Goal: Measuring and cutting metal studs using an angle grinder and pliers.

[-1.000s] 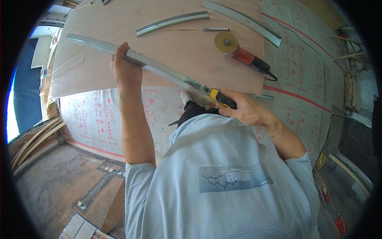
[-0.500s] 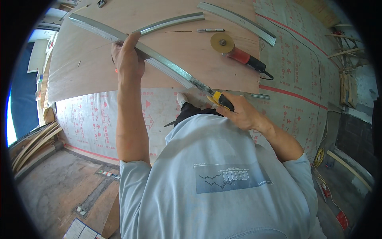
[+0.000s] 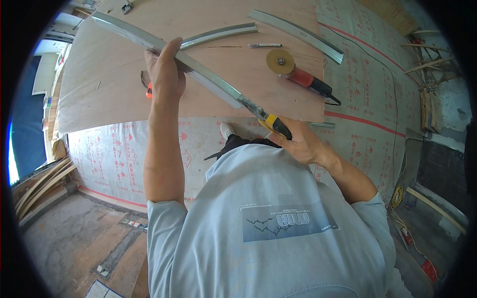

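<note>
A long silver metal channel (image 3: 211,78) slants across in front of me, held up above a plywood sheet. My left hand (image 3: 166,69) is wrapped round it near its middle. My right hand (image 3: 304,143) grips tin snips (image 3: 272,122) with yellow and black handles. Their jaws are at the channel's near end; whether the blades are apart or together is too small to tell. Beside my left wrist lies a small red and black object (image 3: 149,91), partly hidden.
On the plywood (image 3: 114,89) lie an angle grinder (image 3: 302,78) with a cord, a marker (image 3: 265,45) and a shorter metal channel (image 3: 223,34). Another channel (image 3: 298,36) overhangs its right edge. Printed floor covering (image 3: 107,156) surrounds the sheet. Wood strips (image 3: 44,184) are stacked at left.
My left hand has shifted slightly right along with the channel, baring more of the red and black object. The snips stay at the channel's near end.
</note>
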A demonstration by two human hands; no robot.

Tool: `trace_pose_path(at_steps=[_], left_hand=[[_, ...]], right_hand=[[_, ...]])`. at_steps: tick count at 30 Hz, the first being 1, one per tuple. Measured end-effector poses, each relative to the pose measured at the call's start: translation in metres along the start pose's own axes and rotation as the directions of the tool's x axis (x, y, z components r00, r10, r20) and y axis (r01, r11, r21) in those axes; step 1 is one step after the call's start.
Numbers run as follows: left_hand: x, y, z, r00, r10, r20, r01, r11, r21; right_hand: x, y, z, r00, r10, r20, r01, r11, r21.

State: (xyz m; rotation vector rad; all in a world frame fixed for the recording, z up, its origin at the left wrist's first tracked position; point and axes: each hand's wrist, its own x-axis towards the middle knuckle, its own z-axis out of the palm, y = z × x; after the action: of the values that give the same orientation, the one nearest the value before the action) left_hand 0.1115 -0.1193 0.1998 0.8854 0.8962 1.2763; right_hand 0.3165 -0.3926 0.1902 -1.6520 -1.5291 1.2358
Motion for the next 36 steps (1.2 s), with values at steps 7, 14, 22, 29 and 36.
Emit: trace_pose_path(at_steps=[7, 14, 22, 29, 36], left_hand=[[0.007, 0.000, -0.003, 1.000, -0.015, 0.001, 0.015, 1.000, 0.018], [0.015, -0.006, -0.004, 1.000, -0.014, 0.006, 0.014, 1.000, -0.006], [0.011, -0.001, 0.002, 0.999, -0.018, 0.035, 0.014, 0.992, 0.122], [-0.053, 0.008, 0.073, 0.735, 0.245, 0.632, -0.654, 0.499, 0.569], [-0.057, 0.000, 0.061, 0.805, 0.175, 0.566, -0.538, 0.617, 0.575]], right_hand=[[0.005, -0.013, -0.003, 0.999, 0.034, 0.036, -0.034, 0.999, -0.004], [0.010, -0.008, 0.000, 1.000, 0.019, 0.008, -0.019, 1.000, 0.025], [0.012, -0.009, 0.005, 0.999, 0.050, 0.017, -0.050, 0.999, 0.006], [0.029, -0.009, 0.009, 0.962, 0.254, 0.102, -0.249, 0.967, -0.058], [0.025, -0.008, -0.011, 0.871, 0.368, 0.325, -0.402, 0.915, 0.042]])
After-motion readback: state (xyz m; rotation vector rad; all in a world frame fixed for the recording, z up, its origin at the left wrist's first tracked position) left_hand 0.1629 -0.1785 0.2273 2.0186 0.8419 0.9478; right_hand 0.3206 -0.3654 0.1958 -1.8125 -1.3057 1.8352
